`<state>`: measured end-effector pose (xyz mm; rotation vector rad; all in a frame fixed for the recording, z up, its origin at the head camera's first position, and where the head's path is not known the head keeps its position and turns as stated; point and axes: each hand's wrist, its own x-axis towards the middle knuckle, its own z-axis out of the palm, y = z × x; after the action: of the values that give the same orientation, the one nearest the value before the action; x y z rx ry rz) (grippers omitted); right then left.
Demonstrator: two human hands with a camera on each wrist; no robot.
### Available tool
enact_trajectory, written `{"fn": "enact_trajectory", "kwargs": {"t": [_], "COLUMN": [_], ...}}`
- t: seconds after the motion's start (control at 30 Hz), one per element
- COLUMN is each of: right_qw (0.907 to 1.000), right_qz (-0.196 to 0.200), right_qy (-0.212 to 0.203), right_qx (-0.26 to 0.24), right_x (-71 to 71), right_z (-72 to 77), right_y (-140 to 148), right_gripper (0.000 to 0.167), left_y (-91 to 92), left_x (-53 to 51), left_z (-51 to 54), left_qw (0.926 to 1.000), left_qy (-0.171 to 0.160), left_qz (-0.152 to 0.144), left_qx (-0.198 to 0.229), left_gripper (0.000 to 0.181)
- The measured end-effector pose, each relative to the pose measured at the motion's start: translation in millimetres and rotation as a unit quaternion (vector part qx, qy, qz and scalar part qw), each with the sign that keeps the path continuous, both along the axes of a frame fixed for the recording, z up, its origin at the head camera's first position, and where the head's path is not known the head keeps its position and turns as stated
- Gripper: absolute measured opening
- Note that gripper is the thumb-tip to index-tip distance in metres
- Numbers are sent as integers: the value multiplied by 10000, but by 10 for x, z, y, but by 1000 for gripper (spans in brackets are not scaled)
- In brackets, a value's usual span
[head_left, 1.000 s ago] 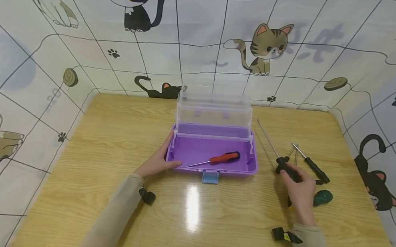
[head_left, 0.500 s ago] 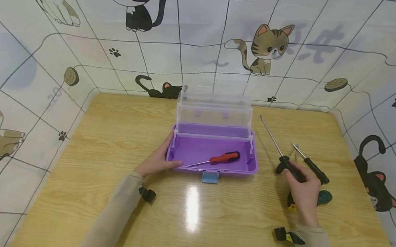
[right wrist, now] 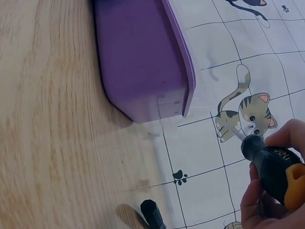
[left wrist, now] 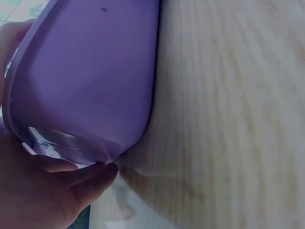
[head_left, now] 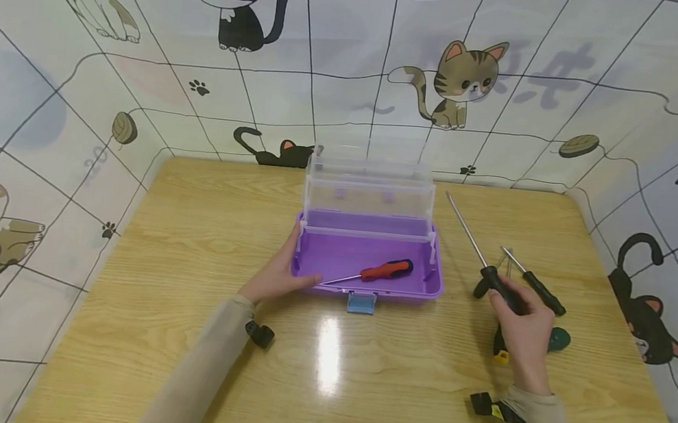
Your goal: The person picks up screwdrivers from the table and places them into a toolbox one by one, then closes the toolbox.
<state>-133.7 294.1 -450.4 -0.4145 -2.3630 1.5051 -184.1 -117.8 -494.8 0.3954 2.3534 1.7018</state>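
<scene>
My left hand (head_left: pixel 275 275) grips the left end of a purple toolbox (head_left: pixel 368 292), thumb on its front rim; the left wrist view shows fingers against the box wall (left wrist: pixel 95 81). The clear lid (head_left: pixel 371 201) stands raised. Inside the box lies a red and black screwdriver (head_left: pixel 386 270). To the box's right, my right hand (head_left: pixel 525 327) holds a long screwdriver (head_left: pixel 493 279) by its handle, shaft pointing up and left. In the right wrist view that handle (right wrist: pixel 271 164) is black with orange, the thumb and fingers around it.
Beside and under my right hand lie more tools: a black-handled screwdriver (head_left: pixel 544 293), a green-handled tool (head_left: pixel 559 339), a black and yellow tool (head_left: pixel 501 355) and a dark handle end (head_left: pixel 481 288). A cat-print sheet (head_left: pixel 354 68) stands behind the wooden table (head_left: pixel 221 213).
My right hand has moved slightly right, raising the long screwdriver off the other tools; its tip has shifted toward the back. The left hand stays at the toolbox.
</scene>
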Motion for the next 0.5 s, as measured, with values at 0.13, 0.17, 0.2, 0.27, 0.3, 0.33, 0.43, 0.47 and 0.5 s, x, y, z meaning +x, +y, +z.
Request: {"fn": "enact_trajectory", "kwargs": {"t": [0.13,0.17,0.2,0.27,0.3,0.33,0.43,0.47,0.5], "right_qw": [9999,9999,9999,9998,9997,9997,9993,9991,9990], "right_qz": [26,24,31,31,45,57,145,186,222], "right_qy": [72,93,117,157,180,205,310,333,353], "right_qx": [-80,-103,-122,-149,-142,-125,-139,-166,-176], "right_x": [13,15,17,25,28,31,41,47,49], "right_z": [15,18,22,31,37,42,54,61,67], "right_y": [-11,-12,-14,-18,-21,-24,-31,-36,-40], "right_gripper": [33,33,33,33,32,32,30,29,29], "left_y": [13,17,22,32,32,27,6,-1,-11], "left_x": [-4,3,12,29,33,30,-6,-19,-31], "left_z": [70,107,145,214,214,201,70,25,-18], "left_qw": [10000,9999,9999,9997,9997,9998,9999,9999,9998], "left_qy": [26,23,25,-46,-63,-79,-128,-132,-129], "left_qz": [-74,-105,-127,-164,-152,-147,-76,-59,-46], "left_qx": [0,39,43,156,157,108,-16,-60,-114], "left_gripper": [124,124,123,123,123,125,129,130,130]}}
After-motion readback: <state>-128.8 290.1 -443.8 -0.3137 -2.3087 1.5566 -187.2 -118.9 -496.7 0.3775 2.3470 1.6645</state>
